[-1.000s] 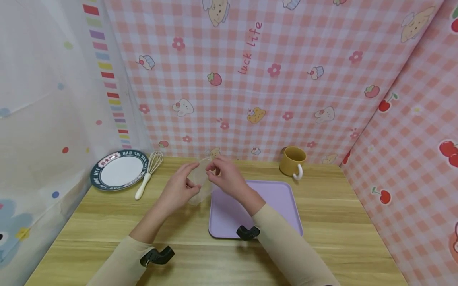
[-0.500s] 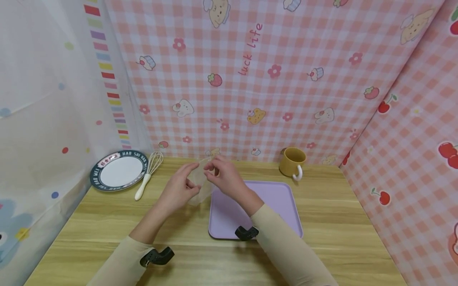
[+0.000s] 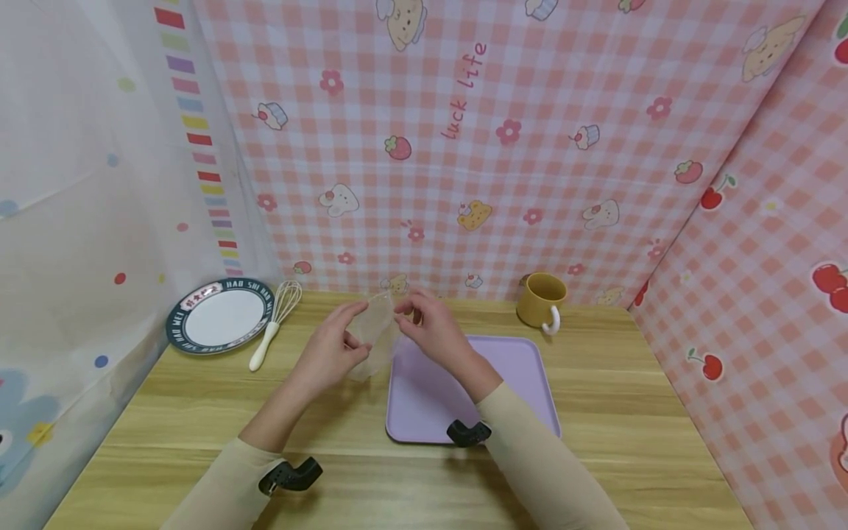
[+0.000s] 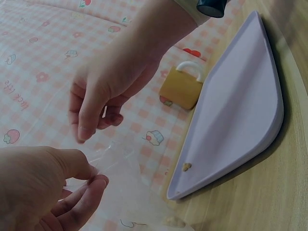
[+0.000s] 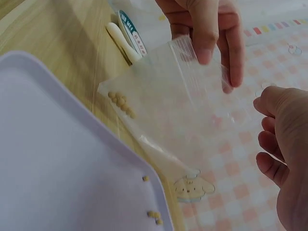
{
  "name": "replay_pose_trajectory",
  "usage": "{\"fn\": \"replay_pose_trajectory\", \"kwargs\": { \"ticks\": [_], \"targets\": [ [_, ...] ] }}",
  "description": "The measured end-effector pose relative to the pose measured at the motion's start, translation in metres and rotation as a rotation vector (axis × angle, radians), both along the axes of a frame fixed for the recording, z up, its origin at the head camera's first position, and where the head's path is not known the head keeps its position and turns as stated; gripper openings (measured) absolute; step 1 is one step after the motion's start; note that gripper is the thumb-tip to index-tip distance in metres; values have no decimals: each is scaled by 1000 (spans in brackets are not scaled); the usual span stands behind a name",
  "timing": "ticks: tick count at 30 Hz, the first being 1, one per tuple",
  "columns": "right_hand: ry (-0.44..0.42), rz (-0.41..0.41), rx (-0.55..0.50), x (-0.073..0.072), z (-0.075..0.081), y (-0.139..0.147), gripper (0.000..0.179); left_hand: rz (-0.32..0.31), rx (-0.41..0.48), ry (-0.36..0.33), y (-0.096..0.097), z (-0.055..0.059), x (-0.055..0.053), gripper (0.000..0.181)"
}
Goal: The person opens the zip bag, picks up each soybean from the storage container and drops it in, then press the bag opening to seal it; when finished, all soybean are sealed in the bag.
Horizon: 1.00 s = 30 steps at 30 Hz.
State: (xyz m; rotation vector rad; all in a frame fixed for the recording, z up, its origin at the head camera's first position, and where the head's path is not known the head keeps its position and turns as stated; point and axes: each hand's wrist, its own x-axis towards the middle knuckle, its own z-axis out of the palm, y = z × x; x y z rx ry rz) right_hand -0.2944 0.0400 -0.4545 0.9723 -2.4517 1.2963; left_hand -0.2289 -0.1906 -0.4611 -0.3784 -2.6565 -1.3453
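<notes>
My left hand (image 3: 327, 346) pinches a clear zip bag (image 3: 376, 324) near its zip strip, thumb and fingers on the film. The bag hangs tilted, and a small cluster of tan soybeans (image 5: 120, 103) has gathered in its lower corner in the right wrist view. Beside the bag's upper edge is my right hand (image 3: 432, 329), its fingers loosely bent and apart from the film, with nothing visible in them. Under the right forearm lies a lilac tray (image 3: 513, 383). Several loose soybeans (image 5: 154, 214) sit along its edge.
A white plate with a dark green rim (image 3: 225, 316) stands at the back left, with a cream whisk (image 3: 270, 335) beside it. At the back right is a mustard mug (image 3: 539, 300) with a white handle. Patterned cloth walls (image 3: 464, 177) enclose the wooden table (image 3: 351, 471).
My right hand was at the bag's upper edge and has moved a little right, away from it. The left hand keeps its hold on the bag.
</notes>
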Motion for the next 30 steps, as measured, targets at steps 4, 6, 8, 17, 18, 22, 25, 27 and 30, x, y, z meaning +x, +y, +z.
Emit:
{"fn": "replay_pose_trajectory", "kwargs": {
  "ticks": [4, 6, 8, 17, 18, 22, 25, 27, 30],
  "targets": [
    [-32, -26, -35, -3, -9, 13, 5, 5, 2, -8, 1, 1, 1, 78],
    [-33, -35, -48, -5, -14, 20, 5, 6, 3, -11, 0, 2, 1, 78],
    [-44, -46, -53, -7, -20, 27, 4, 6, 2, -9, 0, 2, 1, 78],
    [-50, -83, 36, -14, -42, 47, 5, 5, 9, 7, 1, 1, 1, 79],
    [-55, -80, 52, -14, -44, 48, 5, 6, 11, 8, 1, 1, 2, 79],
    [-118, -56, 121, -16, -55, 51, 9, 8, 12, 12, 1, 1, 2, 79],
    [-169, -22, 160, -18, -62, 52, 12, 7, 10, 15, 1, 1, 2, 78],
    [-178, 2, 186, -21, -66, 52, 13, 7, 8, 16, 1, 1, 2, 78],
    [-171, 37, 218, -24, -71, 51, 13, 7, 7, 17, 2, 1, 2, 78]
  ]
}}
